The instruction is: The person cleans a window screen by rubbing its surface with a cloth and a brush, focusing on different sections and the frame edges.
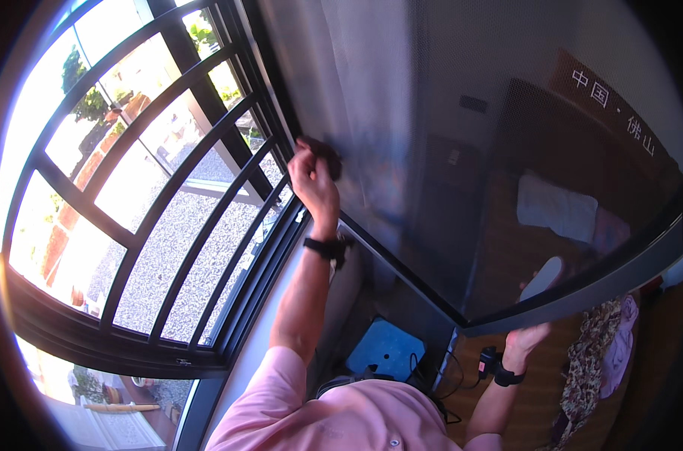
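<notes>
My left hand (314, 177) grips a dark brown cloth (326, 158) at the left edge of a large framed mesh screen (426, 169). The hand is slightly blurred, and its fingers curl over the cloth. At the screen's lower right edge, my right hand (527, 338) reaches behind the dark frame bar (578, 299). Its fingers are mostly hidden by the bar and dimmed by the mesh. Beside them a white oval object (544, 277) shows through the mesh; whether I hold it or the frame, I cannot tell. Both wrists wear black straps.
To the left is a window with dark metal bars (175, 186), with gravel (144, 265) outside. A blue plastic stool (387, 349) stands below the screen, near a black cable (460, 386). Patterned fabric (589, 355) lies at right on a brown wooden surface. A white folded cloth (555, 206) appears through the mesh.
</notes>
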`<action>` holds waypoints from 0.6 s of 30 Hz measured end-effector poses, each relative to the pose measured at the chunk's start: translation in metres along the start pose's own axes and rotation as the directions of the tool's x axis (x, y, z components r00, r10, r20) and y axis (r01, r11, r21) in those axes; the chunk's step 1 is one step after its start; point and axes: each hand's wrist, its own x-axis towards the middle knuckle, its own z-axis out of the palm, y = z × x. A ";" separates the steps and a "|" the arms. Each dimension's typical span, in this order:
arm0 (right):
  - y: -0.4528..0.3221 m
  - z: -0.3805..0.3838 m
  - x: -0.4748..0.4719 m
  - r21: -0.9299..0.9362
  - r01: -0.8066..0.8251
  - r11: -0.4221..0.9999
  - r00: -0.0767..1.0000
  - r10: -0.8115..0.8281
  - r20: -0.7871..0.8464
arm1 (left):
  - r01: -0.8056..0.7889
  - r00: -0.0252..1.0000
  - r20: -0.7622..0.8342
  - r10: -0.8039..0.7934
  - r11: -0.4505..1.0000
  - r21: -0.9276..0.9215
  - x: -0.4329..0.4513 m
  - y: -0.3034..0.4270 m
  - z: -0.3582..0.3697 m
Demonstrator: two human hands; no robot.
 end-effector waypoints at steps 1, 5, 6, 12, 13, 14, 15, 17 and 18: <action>0.001 -0.004 0.001 -0.001 0.008 1.000 1.000 -0.008 0.003 | -0.039 0.998 -0.055 0.041 0.999 0.031 0.014 -0.007 0.009; -0.003 -0.009 0.001 -0.022 -0.001 1.000 1.000 0.001 -0.017 | -0.042 0.993 -0.110 0.044 0.999 0.021 -0.014 -0.067 0.026; -0.004 -0.010 0.000 -0.032 -0.012 0.999 1.000 0.012 -0.026 | 0.060 0.997 -0.063 -0.055 0.995 0.084 -0.031 -0.081 0.023; -0.003 -0.005 -0.003 0.035 -0.032 0.999 0.999 0.032 0.000 | 0.358 0.872 0.206 -0.444 0.865 0.352 -0.102 -0.152 -0.020; -0.002 -0.004 -0.003 0.040 -0.029 0.999 1.000 0.029 -0.007 | 0.351 0.873 0.213 -0.439 0.868 0.351 -0.100 -0.158 -0.016; -0.002 -0.001 -0.003 0.049 -0.035 0.998 0.999 0.035 0.003 | 0.411 0.859 0.181 -0.479 0.855 0.316 -0.095 -0.160 -0.012; 0.001 0.003 -0.004 0.062 -0.055 0.997 0.998 0.053 0.026 | 0.470 0.843 0.134 -0.521 0.835 0.288 -0.088 -0.166 -0.020; -0.003 -0.009 0.001 0.034 -0.017 0.999 1.000 0.016 0.016 | 0.640 0.690 0.140 -0.710 0.689 0.341 -0.087 -0.139 0.006; 0.001 -0.004 -0.003 0.056 -0.050 0.997 0.997 0.048 0.053 | 0.730 0.640 0.144 -0.755 0.655 0.192 -0.073 -0.153 -0.013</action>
